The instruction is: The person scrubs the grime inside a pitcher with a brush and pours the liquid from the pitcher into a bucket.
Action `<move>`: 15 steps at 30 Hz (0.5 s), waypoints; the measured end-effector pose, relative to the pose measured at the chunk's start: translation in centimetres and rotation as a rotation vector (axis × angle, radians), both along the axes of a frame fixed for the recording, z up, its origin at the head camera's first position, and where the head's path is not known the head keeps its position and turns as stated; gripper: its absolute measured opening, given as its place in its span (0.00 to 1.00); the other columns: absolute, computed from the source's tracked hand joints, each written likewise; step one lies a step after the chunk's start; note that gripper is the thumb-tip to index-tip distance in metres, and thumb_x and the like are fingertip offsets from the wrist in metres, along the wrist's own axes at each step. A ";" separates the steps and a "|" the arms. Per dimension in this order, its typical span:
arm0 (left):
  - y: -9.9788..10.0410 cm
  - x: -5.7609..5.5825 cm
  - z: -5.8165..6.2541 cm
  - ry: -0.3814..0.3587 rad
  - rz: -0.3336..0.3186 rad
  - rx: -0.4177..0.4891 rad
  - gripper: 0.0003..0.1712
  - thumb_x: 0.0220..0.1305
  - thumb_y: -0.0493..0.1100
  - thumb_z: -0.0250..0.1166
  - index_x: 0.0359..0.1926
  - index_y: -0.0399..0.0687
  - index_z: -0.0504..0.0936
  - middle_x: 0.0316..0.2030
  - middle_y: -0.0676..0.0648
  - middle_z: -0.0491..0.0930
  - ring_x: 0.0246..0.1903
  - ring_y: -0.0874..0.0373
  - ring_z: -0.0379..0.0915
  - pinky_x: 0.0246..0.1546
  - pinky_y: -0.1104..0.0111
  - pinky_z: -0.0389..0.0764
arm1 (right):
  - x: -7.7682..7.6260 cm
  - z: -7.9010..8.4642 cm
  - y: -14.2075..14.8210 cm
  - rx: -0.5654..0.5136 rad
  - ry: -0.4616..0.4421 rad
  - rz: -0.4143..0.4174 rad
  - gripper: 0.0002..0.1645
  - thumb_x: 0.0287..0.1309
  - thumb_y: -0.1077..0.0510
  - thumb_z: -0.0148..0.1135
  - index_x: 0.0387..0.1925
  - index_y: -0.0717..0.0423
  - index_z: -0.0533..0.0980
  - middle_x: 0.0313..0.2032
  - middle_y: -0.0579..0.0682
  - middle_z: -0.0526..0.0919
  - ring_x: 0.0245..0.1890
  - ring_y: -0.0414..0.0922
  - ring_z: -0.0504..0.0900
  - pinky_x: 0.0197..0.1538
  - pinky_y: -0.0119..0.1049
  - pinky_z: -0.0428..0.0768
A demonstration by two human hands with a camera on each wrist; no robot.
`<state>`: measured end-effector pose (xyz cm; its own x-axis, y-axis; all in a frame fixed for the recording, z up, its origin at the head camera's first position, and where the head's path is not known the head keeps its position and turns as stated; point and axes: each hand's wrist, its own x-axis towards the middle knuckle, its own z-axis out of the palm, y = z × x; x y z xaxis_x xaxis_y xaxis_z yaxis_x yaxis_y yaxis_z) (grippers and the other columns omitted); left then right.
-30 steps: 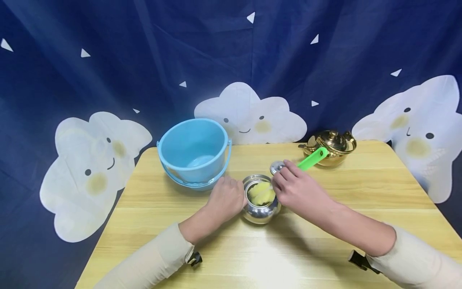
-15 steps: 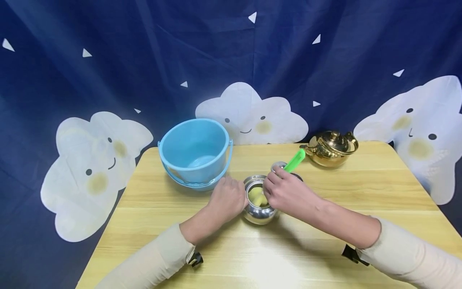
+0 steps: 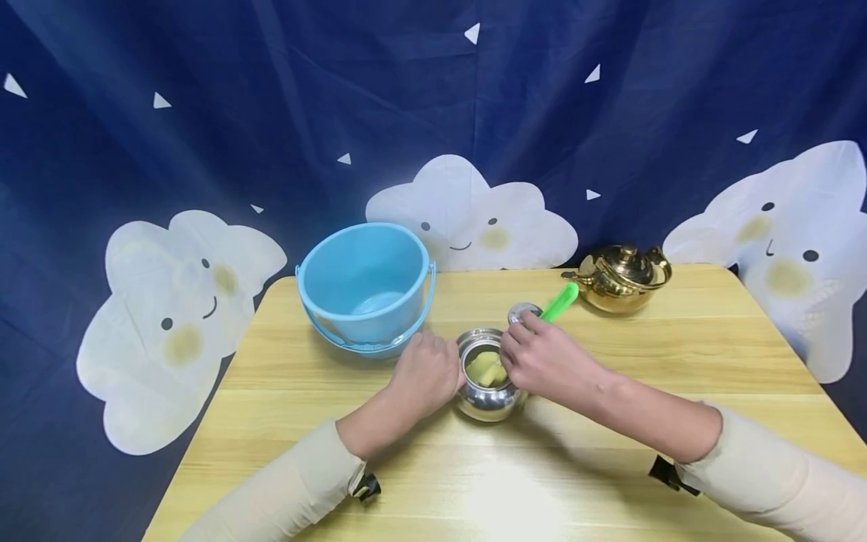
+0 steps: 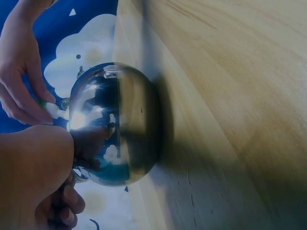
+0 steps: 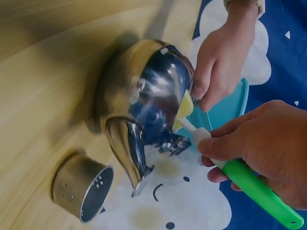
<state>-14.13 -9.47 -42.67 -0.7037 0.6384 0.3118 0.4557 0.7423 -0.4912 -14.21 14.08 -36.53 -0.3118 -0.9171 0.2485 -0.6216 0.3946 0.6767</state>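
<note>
A shiny silver teapot (image 3: 489, 404) stands uncovered on the table, its spout showing in the right wrist view. My left hand (image 3: 428, 373) grips it at the left side, near the rim; the exact hold is partly hidden. In my right hand (image 5: 268, 148) is a sponge brush (image 5: 256, 191) with a green and white handle, held between thumb and fingers. Its yellow sponge head (image 3: 486, 369) sits inside the teapot's mouth, and the green handle end slants up to the right. Behind my right hand lies a small round metal lid (image 3: 524, 312), partly covered.
A light blue bucket (image 3: 359, 327) with its handle lowered stands at the back left. At the back right is a gold teapot (image 3: 622, 282) with its lid on. A perforated metal strainer (image 5: 79, 188) stands beside the silver teapot's spout. Behind the table (image 3: 609, 452) hangs a blue curtain (image 3: 305, 90).
My right hand has shifted slightly left and its brush handle has swung more upright, then tipped a little right again. The sponge has moved within the teapot. My left hand stays in place.
</note>
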 end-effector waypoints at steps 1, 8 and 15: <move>0.0 0.0 0.0 -0.007 0.004 -0.002 0.23 0.73 0.59 0.57 0.25 0.51 0.72 0.18 0.55 0.68 0.21 0.59 0.60 0.26 0.68 0.59 | 0.0 0.1 0.1 0.004 0.000 -0.003 0.04 0.50 0.62 0.74 0.31 0.54 0.86 0.32 0.49 0.88 0.36 0.50 0.84 0.53 0.42 0.81; 0.0 0.0 0.0 -0.020 0.010 0.012 0.24 0.71 0.59 0.60 0.23 0.51 0.72 0.17 0.54 0.67 0.21 0.58 0.59 0.26 0.68 0.60 | -0.1 0.7 0.7 0.027 -0.014 -0.010 0.06 0.52 0.61 0.74 0.34 0.54 0.86 0.32 0.50 0.87 0.36 0.48 0.84 0.52 0.41 0.83; 0.0 -0.1 0.0 -0.025 0.007 0.000 0.22 0.73 0.58 0.56 0.24 0.51 0.73 0.18 0.55 0.68 0.21 0.59 0.60 0.26 0.68 0.60 | 0.3 0.7 0.3 0.027 -0.045 0.040 0.06 0.52 0.60 0.75 0.34 0.54 0.85 0.34 0.49 0.89 0.38 0.47 0.85 0.47 0.37 0.83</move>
<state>-14.21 -9.45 -42.65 -0.7158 0.6334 0.2939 0.4625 0.7454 -0.4801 -13.90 14.40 -35.81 -0.2846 -0.9354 0.2099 -0.6667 0.3504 0.6578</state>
